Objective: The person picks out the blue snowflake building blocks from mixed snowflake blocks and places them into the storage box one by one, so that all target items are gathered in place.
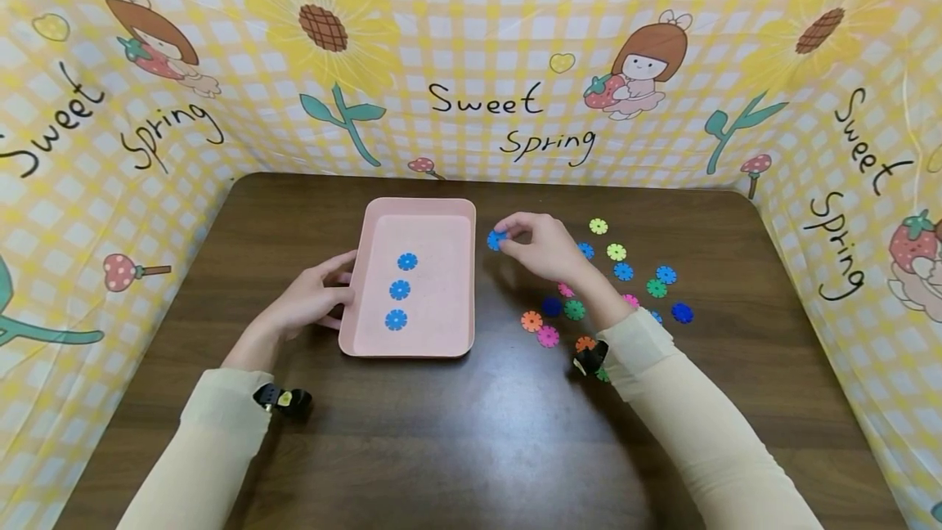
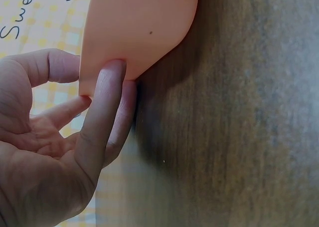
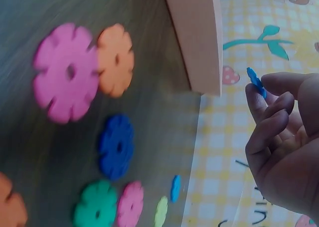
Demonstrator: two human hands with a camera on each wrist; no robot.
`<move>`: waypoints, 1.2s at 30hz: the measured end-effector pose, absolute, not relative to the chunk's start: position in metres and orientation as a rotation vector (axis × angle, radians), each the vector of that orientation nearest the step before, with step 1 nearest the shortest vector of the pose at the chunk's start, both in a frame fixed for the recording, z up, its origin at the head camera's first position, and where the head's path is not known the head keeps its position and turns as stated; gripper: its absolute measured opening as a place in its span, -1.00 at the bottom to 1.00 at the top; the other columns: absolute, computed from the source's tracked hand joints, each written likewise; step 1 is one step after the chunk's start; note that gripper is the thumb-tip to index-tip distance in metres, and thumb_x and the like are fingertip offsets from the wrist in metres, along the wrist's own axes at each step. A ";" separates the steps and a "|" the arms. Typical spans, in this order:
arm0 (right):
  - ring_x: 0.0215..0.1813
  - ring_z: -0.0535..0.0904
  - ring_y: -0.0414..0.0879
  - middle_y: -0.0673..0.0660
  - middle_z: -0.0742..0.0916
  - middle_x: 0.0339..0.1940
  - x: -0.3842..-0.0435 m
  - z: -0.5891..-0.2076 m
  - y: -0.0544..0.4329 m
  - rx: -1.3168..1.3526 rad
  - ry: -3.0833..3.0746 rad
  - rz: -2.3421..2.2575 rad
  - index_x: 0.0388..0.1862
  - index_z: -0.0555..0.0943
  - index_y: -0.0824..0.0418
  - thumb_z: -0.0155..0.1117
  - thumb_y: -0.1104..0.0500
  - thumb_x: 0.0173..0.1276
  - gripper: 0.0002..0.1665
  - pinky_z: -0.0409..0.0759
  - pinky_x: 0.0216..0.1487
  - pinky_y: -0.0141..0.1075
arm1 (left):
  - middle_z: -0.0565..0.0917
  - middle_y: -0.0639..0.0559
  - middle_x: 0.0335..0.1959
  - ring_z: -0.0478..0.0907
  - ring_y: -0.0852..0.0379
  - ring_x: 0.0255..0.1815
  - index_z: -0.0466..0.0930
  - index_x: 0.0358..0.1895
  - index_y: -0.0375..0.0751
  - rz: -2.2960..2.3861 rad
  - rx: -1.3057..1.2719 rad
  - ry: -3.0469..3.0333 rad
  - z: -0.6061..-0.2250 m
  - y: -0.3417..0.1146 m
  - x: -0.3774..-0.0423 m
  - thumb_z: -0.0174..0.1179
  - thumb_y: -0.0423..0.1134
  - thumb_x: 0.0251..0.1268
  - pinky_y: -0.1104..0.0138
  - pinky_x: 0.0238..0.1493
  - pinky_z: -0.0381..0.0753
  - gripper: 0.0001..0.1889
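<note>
A pink tray (image 1: 434, 342) lies on the table, with three blue notched discs in a column on its floor, one of them the middle disc (image 1: 400, 289). My left hand (image 1: 312, 297) touches the tray's outer left wall, its fingertips spread along the wall and the rim. Just past the tray's right side, my right hand (image 1: 540, 245) pinches a blue notched disc (image 3: 256, 81) between thumb and index finger. That disc is held up above the table, and the other fingers of this hand are curled.
Loose notched discs in several colours are scattered on the right of the brown table (image 1: 368, 448), among them a pink disc (image 1: 548, 337), a dark blue disc (image 1: 682, 313) and a yellow disc (image 1: 598, 226). A checked cloth (image 1: 471, 56) walls the table's back and sides.
</note>
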State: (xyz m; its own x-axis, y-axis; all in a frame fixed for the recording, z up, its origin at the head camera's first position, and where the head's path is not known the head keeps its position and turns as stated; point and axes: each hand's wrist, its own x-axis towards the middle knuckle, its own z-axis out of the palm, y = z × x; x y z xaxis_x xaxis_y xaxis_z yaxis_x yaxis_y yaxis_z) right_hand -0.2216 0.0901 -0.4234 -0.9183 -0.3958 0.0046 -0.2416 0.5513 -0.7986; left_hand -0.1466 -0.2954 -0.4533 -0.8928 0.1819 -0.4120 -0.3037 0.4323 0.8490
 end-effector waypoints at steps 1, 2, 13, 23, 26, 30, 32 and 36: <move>0.04 0.64 -0.02 0.04 0.78 -0.09 -0.222 -0.423 0.086 -0.545 2.603 -1.312 0.08 0.73 0.10 0.37 0.11 0.46 -0.74 0.54 -0.13 -0.14 | 0.33 -0.40 0.42 0.62 -0.22 0.01 -0.04 0.72 0.04 1.464 -0.104 2.243 -0.453 -0.296 -0.146 0.11 -0.35 0.40 0.01 -0.19 0.78 -0.13; 0.05 0.64 -0.03 0.04 0.78 -0.09 -0.223 -0.423 0.082 -0.546 2.595 -1.324 0.08 0.73 0.09 0.38 0.11 0.45 -0.74 0.54 -0.12 -0.14 | 0.33 -0.40 0.42 0.62 -0.22 0.02 -0.04 0.72 0.04 1.466 -0.105 2.242 -0.453 -0.296 -0.146 0.12 -0.35 0.40 0.01 -0.18 0.78 -0.13; -0.08 0.63 -0.04 0.06 0.77 -0.17 -0.236 -0.435 0.029 -0.539 2.517 -1.454 0.06 0.74 0.14 0.38 0.17 0.45 -0.75 0.62 -0.19 -0.22 | 0.33 -0.40 0.43 0.63 -0.21 0.02 -0.04 0.72 0.05 1.469 -0.111 2.235 -0.455 -0.298 -0.147 0.12 -0.34 0.41 0.02 -0.20 0.79 -0.14; -0.06 0.63 -0.05 0.08 0.74 -0.12 -0.246 -0.450 -0.015 -0.481 2.508 -1.421 0.03 0.75 0.15 0.39 0.19 0.40 -0.76 0.62 -0.10 -0.22 | 0.35 -0.41 0.42 0.65 -0.18 -0.02 -0.02 0.71 0.01 1.491 -0.123 2.229 -0.456 -0.299 -0.145 0.10 -0.38 0.39 0.02 -0.21 0.79 -0.15; -0.08 0.61 -0.05 0.09 0.72 -0.14 -0.245 -0.453 -0.026 -0.459 2.493 -1.428 0.03 0.75 0.17 0.36 0.22 0.40 -0.75 0.62 -0.11 -0.26 | 0.35 -0.40 0.42 0.64 -0.18 -0.02 -0.01 0.71 0.02 1.499 -0.122 2.222 -0.457 -0.299 -0.145 0.10 -0.37 0.40 0.02 -0.20 0.79 -0.15; -0.20 0.60 -0.03 0.14 0.70 -0.19 -0.242 -0.454 -0.036 -0.442 2.466 -1.460 0.06 0.72 0.24 0.30 0.28 0.41 -0.73 0.64 -0.27 -0.30 | 0.35 -0.40 0.42 0.64 -0.19 -0.01 -0.01 0.71 0.03 1.504 -0.113 2.225 -0.456 -0.298 -0.145 0.11 -0.36 0.41 0.03 -0.20 0.79 -0.15; -0.30 0.62 -0.03 0.13 0.68 -0.20 -0.241 -0.455 -0.041 -0.411 2.457 -1.467 0.08 0.70 0.24 0.29 0.28 0.42 -0.72 0.65 -0.36 -0.31 | 0.35 -0.40 0.41 0.64 -0.20 0.00 -0.01 0.71 0.03 1.502 -0.109 2.229 -0.456 -0.298 -0.145 0.11 -0.36 0.41 0.03 -0.20 0.79 -0.16; -0.35 0.63 -0.05 0.09 0.69 -0.19 -0.241 -0.457 -0.051 -0.346 2.472 -1.432 0.10 0.68 0.19 0.35 0.21 0.42 -0.70 0.67 -0.36 -0.29 | 0.35 -0.39 0.42 0.63 -0.21 0.02 -0.01 0.71 0.04 1.500 -0.104 2.235 -0.455 -0.298 -0.145 0.12 -0.35 0.43 0.03 -0.20 0.79 -0.16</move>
